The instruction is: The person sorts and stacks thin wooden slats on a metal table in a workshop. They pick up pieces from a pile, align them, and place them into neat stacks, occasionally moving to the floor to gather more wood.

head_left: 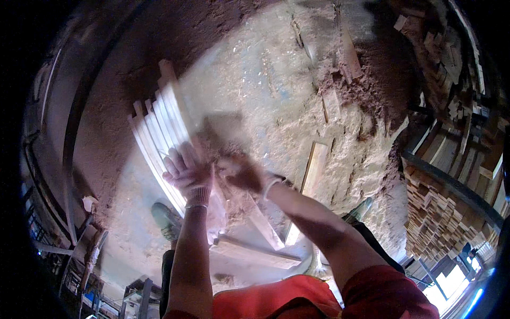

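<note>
A row of wooden strips [159, 125] lies side by side on the floor to the left, their far ends uneven. My left hand [188, 173], in a pale knitted glove, rests over the right side of the row with its fingers apart. Beside it is my right hand [240, 173], smeared by motion, so its fingers and anything in them cannot be made out. A pale blurred shape [217, 212] lies just below the left hand; its kind is unclear.
Loose boards [313, 170] lie right of my hands, with a short board [265, 228] and another plank [255, 254] near my feet. Sawdust covers the floor [255, 80]. A large lumber stack [435, 212] stands at right, and metal framing [66, 159] at left.
</note>
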A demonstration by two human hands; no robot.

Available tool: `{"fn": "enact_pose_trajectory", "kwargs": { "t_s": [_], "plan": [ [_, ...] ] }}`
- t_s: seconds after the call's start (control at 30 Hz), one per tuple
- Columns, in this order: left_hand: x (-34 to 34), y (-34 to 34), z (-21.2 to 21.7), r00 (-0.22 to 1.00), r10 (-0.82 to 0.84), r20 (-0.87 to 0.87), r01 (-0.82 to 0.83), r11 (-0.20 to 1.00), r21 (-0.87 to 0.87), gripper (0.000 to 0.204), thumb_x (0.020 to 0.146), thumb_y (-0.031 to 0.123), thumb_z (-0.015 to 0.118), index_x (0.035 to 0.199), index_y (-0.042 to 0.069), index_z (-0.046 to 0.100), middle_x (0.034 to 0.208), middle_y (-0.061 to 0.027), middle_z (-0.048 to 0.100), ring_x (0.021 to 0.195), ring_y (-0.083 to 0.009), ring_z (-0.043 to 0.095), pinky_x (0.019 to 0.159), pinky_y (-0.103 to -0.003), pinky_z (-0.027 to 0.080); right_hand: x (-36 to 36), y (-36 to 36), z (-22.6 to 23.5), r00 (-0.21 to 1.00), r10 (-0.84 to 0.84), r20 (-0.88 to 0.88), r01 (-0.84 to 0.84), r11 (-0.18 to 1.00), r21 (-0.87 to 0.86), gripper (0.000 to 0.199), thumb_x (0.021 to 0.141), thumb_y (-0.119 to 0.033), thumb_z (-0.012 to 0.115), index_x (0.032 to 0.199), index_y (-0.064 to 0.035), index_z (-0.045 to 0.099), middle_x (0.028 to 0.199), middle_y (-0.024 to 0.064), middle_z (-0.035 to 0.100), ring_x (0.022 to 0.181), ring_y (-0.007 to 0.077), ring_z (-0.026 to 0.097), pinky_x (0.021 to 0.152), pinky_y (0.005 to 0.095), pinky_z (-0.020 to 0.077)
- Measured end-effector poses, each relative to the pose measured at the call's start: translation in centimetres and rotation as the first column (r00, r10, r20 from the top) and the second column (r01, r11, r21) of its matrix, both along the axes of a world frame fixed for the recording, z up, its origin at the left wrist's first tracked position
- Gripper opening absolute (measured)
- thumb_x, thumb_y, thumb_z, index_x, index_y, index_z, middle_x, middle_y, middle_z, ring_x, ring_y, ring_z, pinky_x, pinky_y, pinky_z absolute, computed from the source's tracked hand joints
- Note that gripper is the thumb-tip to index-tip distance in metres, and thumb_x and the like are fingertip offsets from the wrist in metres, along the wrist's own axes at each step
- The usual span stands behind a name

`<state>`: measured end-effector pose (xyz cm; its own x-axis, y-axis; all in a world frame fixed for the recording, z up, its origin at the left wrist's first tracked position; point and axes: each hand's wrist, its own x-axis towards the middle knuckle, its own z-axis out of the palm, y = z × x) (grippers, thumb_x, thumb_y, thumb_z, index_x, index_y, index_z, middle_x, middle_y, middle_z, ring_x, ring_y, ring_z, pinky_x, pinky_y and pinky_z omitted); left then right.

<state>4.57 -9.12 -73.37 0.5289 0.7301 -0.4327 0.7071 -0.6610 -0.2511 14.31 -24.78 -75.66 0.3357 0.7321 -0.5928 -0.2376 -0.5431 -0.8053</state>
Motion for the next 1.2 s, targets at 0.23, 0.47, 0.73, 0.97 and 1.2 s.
{"fn": "enact_pose_trajectory", "kwargs": {
  "t_s": [0.23, 0.47, 0.73, 0.97, 1.2],
  "plan": [
    [-0.2, -0.5, -2.4, 0.999, -0.019, 0.031, 0.015, 0.995, 0.103, 0.094, 0.086, 0.052, 0.066, 0.163, 0.017, 0.027, 0.165, -0.0173, 0.028, 0.155, -0.0434, 0.022, 0.113, -0.068, 0.024, 20.2, -11.7, 2.0, 0.497, 0.328, 0.803, 0.643, 0.482, -0.595, 0.060, 0.084, -0.032, 0.080, 0.135, -0.0053, 0.064, 0.127, 0.0228, 0.068, 0.117, 0.0363, 0.067, 0.099, 0.0475, 0.0559],
    [-0.3, -0.7, -2.6, 0.993, -0.119, 0.007, 0.115, 0.974, 0.194, 0.081, 0.089, 0.051, 0.066, 0.153, 0.011, 0.038, 0.155, -0.0176, 0.033, 0.147, -0.0428, 0.029, 0.108, -0.066, 0.030, 22.9, -12.1, 3.6, 0.831, -0.251, 0.496, 0.521, 0.663, -0.537, 0.086, 0.068, -0.026, 0.082, 0.145, 0.0041, 0.058, 0.122, 0.0257, 0.074, 0.110, 0.0334, 0.073, 0.092, 0.0415, 0.0593],
    [-1.1, -0.9, -2.5, 0.975, -0.184, 0.126, 0.143, 0.949, 0.280, 0.082, 0.086, 0.045, 0.071, 0.151, 0.006, 0.039, 0.146, -0.0188, 0.044, 0.139, -0.0426, 0.040, 0.108, -0.064, 0.032, 30.7, -12.8, 7.6, 0.620, -0.032, 0.784, 0.457, 0.827, -0.327, 0.078, 0.083, -0.042, 0.080, 0.149, -0.0078, 0.056, 0.141, 0.0189, 0.065, 0.126, 0.0344, 0.064, 0.108, 0.0410, 0.0521],
    [0.8, -0.9, -0.7, 0.913, -0.278, 0.299, 0.167, 0.923, 0.348, 0.070, 0.088, 0.044, 0.072, 0.142, 0.006, 0.049, 0.142, -0.0184, 0.053, 0.127, -0.0431, 0.052, 0.092, -0.060, 0.043, 41.0, -19.2, -4.0, 0.723, 0.126, 0.679, 0.432, 0.684, -0.587, 0.088, 0.080, -0.055, 0.082, 0.150, -0.0127, 0.049, 0.145, 0.0233, 0.061, 0.130, 0.0413, 0.062, 0.108, 0.0510, 0.0527],
    [0.6, -1.3, -0.4, 0.946, -0.213, 0.244, 0.126, 0.936, 0.327, 0.071, 0.087, 0.046, 0.073, 0.142, 0.008, 0.048, 0.144, -0.0163, 0.051, 0.130, -0.0396, 0.049, 0.096, -0.059, 0.041, 37.5, -16.3, -1.8, 0.616, -0.055, 0.786, 0.532, 0.765, -0.363, 0.095, 0.071, -0.024, 0.091, 0.153, -0.0079, 0.046, 0.120, 0.0220, 0.073, 0.108, 0.0360, 0.072, 0.094, 0.0458, 0.0599]
  ]
}}
